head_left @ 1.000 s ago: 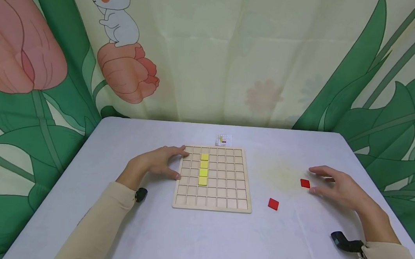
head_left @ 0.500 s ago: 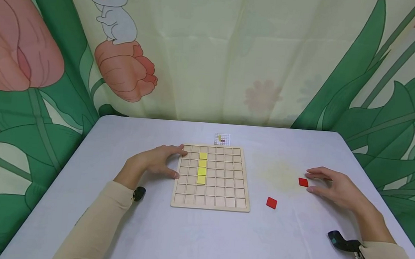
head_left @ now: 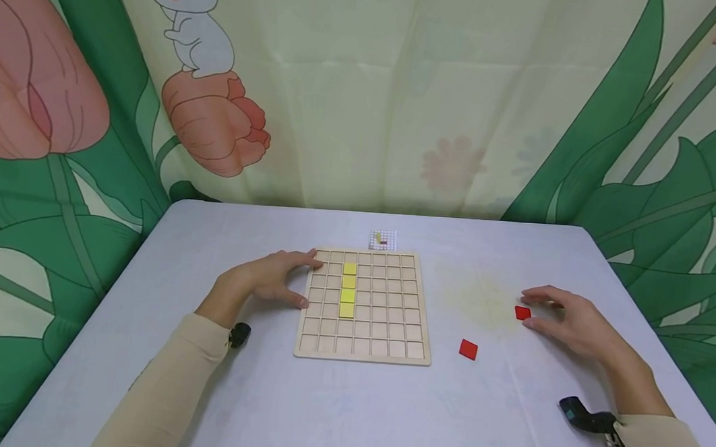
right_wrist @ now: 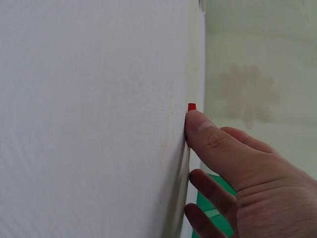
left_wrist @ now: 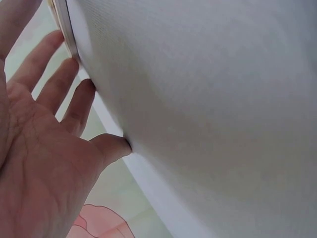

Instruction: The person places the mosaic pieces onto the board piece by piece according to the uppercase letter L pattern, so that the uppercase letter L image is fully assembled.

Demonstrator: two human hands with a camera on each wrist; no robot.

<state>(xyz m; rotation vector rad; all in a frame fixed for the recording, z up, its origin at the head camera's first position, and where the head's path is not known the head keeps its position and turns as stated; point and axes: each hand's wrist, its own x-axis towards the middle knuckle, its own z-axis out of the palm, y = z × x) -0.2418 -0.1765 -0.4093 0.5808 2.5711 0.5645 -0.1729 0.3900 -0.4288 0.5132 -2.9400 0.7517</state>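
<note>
A wooden grid board (head_left: 381, 354) lies on the table with several yellow square tiles (head_left: 347, 295) in one column. At its left edge my left hand (head_left: 273, 276) rests with fingers and thumb spread. In the left wrist view, the left hand's (left_wrist: 47, 148) fingertips meet the tabletop and the board's edge (left_wrist: 62, 29). On the right, my right hand (head_left: 571, 326) is over a red tile (head_left: 522, 313), its thumb at the tile's near side and the index finger beyond. The right wrist view shows that tile (right_wrist: 192, 106) partly hidden behind the thumb. Another red tile (head_left: 468, 349) lies between board and hand.
A small card (head_left: 383, 240) printed with a coloured grid lies behind the board. White cloth covers the table (head_left: 324, 411). A floral curtain (head_left: 351, 115) hangs directly behind its far edge.
My right hand has shifted left, bringing the thumb up against the far-right red tile. The left hand stays at the board's edge. The view has shifted slightly.
</note>
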